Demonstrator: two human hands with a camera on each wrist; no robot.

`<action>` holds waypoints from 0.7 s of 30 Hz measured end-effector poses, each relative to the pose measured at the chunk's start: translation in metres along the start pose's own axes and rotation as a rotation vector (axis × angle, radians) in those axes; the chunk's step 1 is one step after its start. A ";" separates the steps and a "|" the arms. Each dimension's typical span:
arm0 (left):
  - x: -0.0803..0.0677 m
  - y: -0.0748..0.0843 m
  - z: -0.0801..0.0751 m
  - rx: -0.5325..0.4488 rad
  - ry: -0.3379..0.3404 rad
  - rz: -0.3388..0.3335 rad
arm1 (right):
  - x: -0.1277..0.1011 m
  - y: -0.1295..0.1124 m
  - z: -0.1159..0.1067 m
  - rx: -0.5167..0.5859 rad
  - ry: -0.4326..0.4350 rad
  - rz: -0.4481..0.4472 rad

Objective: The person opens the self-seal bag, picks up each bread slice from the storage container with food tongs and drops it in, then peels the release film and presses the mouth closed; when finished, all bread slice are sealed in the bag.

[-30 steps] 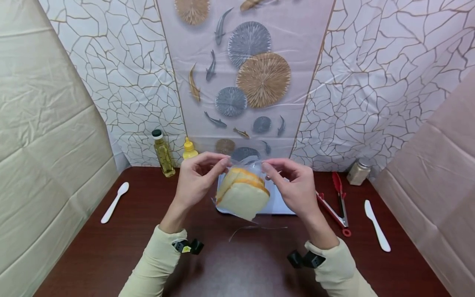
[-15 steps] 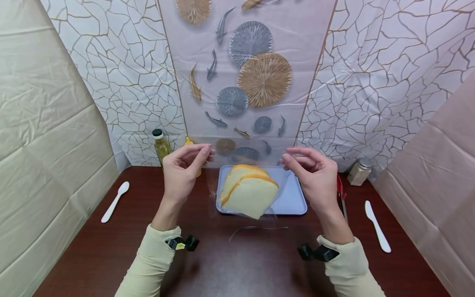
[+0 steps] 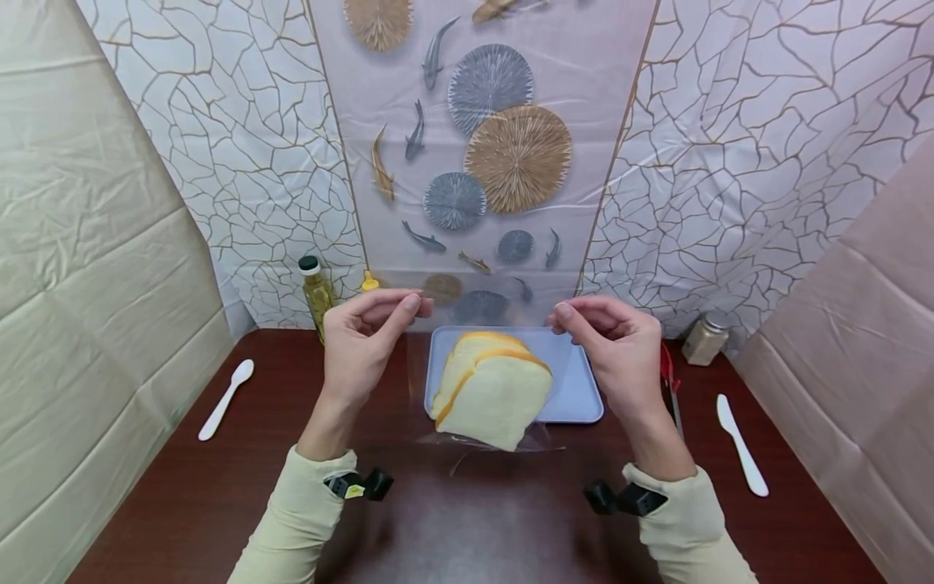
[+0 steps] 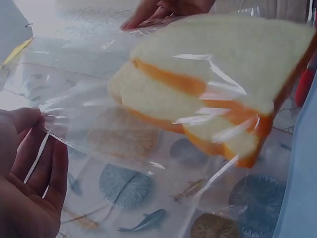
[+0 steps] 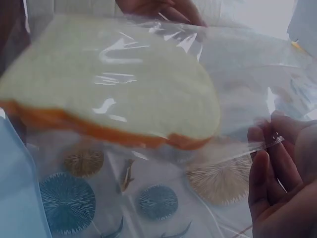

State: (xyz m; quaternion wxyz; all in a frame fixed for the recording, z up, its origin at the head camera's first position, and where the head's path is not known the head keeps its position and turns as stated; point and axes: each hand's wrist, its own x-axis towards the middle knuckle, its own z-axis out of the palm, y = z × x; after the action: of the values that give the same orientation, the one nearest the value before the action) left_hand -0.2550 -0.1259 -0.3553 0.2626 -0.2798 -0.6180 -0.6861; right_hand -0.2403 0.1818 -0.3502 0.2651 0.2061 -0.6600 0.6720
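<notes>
Slices of white bread with orange-brown crusts [image 3: 496,401] sit inside a clear plastic bag [image 4: 74,64], tilted and overlapping. The bag's top is stretched between both hands above the table. At its left corner, my left hand [image 3: 357,349] pinches the plastic between thumb and fingers. My right hand [image 3: 620,353] pinches the opposite corner in the same way. In the right wrist view the bread [image 5: 114,84] lies behind shiny, wrinkled film. Part of a pale blue tray [image 3: 576,397] is hidden behind the bagged bread.
An oil bottle [image 3: 318,296] and a yellow squeeze bottle [image 3: 370,281] stand behind my left hand. A white spoon [image 3: 226,397] lies left. To the right are red-handled tongs [image 3: 669,381], mostly hidden, a spice jar [image 3: 706,339] and a white knife [image 3: 740,446]. A thin strip [image 3: 458,465] lies in front.
Both hands have moved apart, spreading the bag's top wide. The bread hangs a little lower and shows more broadly. Tray, cutlery and bottles have stayed in place.
</notes>
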 end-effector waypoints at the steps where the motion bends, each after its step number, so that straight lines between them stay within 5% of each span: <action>1: 0.000 0.000 -0.002 0.014 0.008 0.004 | 0.000 0.000 -0.001 0.002 -0.002 0.004; 21: 0.004 -0.010 -0.007 -0.073 -0.049 -0.044 | 0.007 0.020 -0.016 0.144 -0.078 0.070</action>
State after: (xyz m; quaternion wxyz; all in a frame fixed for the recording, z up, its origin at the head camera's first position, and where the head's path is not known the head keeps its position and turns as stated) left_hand -0.2656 -0.1316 -0.3598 0.2217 -0.2925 -0.6048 -0.7067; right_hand -0.2571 0.1986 -0.3616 0.2001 0.2276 -0.6267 0.7179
